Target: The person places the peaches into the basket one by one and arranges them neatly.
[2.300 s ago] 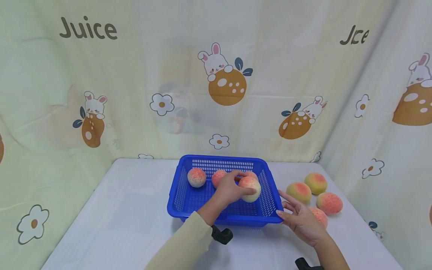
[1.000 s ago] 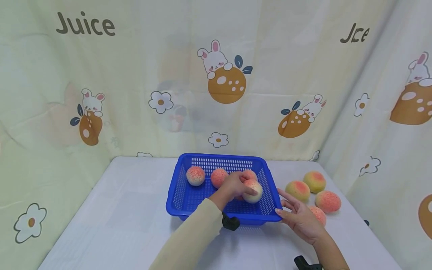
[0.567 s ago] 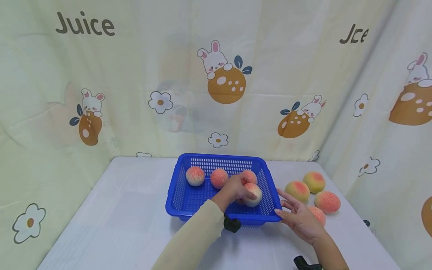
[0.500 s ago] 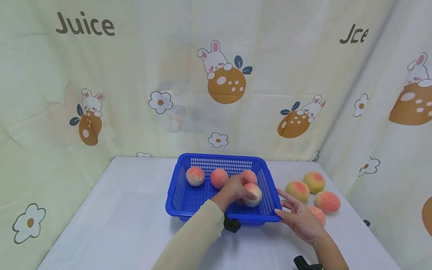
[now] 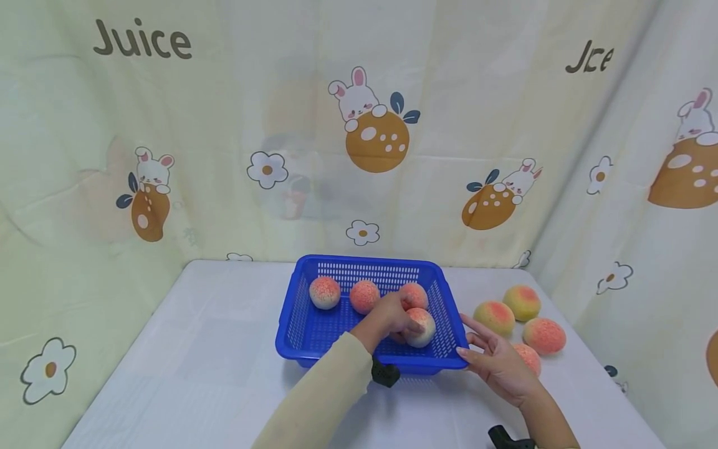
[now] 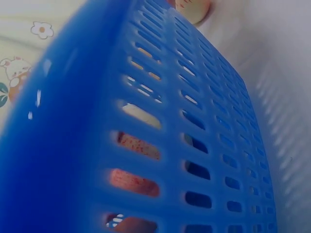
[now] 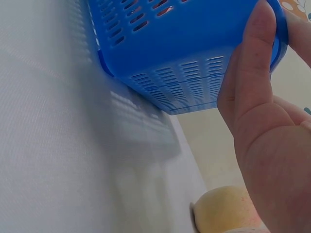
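My left hand [image 5: 388,318] reaches into the blue plastic basket [image 5: 364,260] and grips a pale peach [image 5: 422,329] with a red-speckled top, low near the basket's right end. Behind it lies a pinkish peach [image 5: 414,294], partly covered by the fingers. Two more peaches, a pale speckled peach [image 5: 325,293] and a pink peach [image 5: 365,296], sit along the back. My right hand [image 5: 499,366] pinches the basket's front right corner, thumb against the rim, as the right wrist view also shows. In the left wrist view the perforated basket wall [image 6: 48,145] hides the left hand's grip.
Right of the basket, several peaches lie on the white-covered table [image 5: 168,362]: a yellow-red peach [image 5: 495,318], another yellow-red peach [image 5: 523,302], a red peach [image 5: 545,335] and one partly behind the right hand. A printed curtain [image 5: 224,125] hangs behind.
My left hand has lowered the pale peach deeper into the basket and slightly forward, toward me. The right hand has kept its hold on the basket corner.
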Tool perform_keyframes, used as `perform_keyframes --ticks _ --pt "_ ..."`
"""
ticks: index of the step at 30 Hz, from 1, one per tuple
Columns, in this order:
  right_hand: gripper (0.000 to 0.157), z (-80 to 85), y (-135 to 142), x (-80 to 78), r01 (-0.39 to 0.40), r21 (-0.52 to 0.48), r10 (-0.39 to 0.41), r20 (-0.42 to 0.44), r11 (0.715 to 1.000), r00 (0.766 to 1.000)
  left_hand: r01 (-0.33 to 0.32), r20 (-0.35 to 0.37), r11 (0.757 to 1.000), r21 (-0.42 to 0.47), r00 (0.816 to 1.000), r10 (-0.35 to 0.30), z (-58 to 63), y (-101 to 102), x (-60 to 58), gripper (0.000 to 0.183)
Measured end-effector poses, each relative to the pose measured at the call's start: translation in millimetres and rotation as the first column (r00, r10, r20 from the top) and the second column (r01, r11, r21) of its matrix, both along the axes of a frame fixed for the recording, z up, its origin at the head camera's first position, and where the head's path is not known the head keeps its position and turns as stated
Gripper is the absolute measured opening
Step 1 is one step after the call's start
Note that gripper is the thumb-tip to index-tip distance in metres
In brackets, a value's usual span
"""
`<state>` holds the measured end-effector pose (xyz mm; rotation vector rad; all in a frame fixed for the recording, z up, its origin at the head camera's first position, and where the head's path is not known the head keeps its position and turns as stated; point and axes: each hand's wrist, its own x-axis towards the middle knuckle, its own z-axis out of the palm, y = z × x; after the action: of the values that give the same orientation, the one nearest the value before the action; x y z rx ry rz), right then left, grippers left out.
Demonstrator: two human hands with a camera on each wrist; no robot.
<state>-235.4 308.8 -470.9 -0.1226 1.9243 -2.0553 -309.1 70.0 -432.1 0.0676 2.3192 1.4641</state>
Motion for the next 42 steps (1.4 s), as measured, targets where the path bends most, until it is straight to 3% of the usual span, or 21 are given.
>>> perform_keyframes --ticks 17,29,42 --pt "0.08 2.3 -1.0 0.1 0.008 -0.002 -0.008 -0.002 1.0 1.0 0.012 -0.052 0.999 -0.037 0.999 -0.014 -0.1 -2.0 1.7 0.054" --pt "0.081 -1.7 0.9 -0.1 -0.008 -0.011 0.008 -0.016 1.0 1.0 0.017 -0.05 1.0 -0.023 0.999 -0.018 -1.2 -5.2 2.0 0.048" --pt "0.081 -4.0 -0.3 0.2 0.012 -0.002 -0.012 -0.02 1.0 1.0 0.086 -0.152 0.996 0.02 0.985 -0.082 4.8 -45.7 19.1 0.051"
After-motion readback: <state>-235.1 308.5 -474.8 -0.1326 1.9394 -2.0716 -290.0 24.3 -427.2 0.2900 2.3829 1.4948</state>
